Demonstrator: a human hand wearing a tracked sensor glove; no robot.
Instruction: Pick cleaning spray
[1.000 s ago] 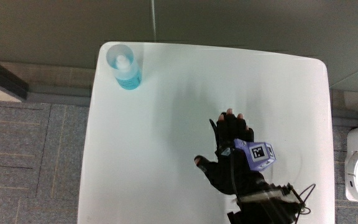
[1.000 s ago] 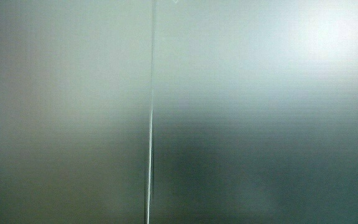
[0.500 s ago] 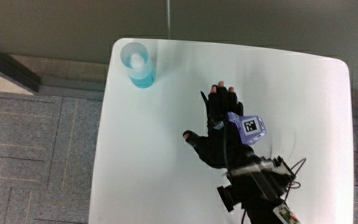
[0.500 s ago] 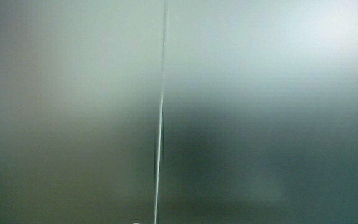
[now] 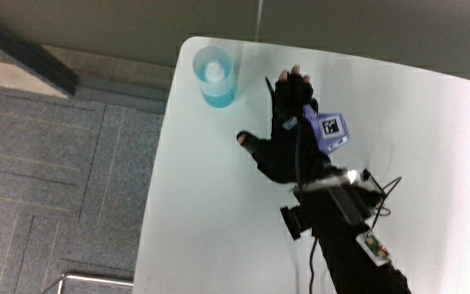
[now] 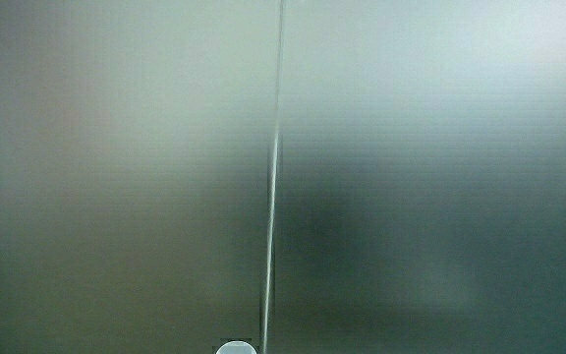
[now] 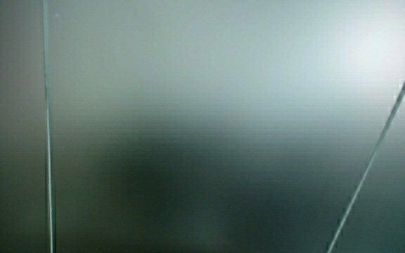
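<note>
The hand (image 5: pixel 288 135) has moved closer to the cleaning spray (image 5: pixel 216 76) (standing at the table's (image 5: pixel 219 204) corner) and now lies just beside it, fingers spread, holding nothing. Side views show pale wall.

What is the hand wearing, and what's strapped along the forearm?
The hand wears a black glove with open fingertips. On its back sits a small purple cube bearing a black-and-white square pattern. At the wrist a black device with a pale strip is strapped on, thin black cables loop off it, and a dark sleeve covers the forearm. The side views show only a pale wall.
</note>
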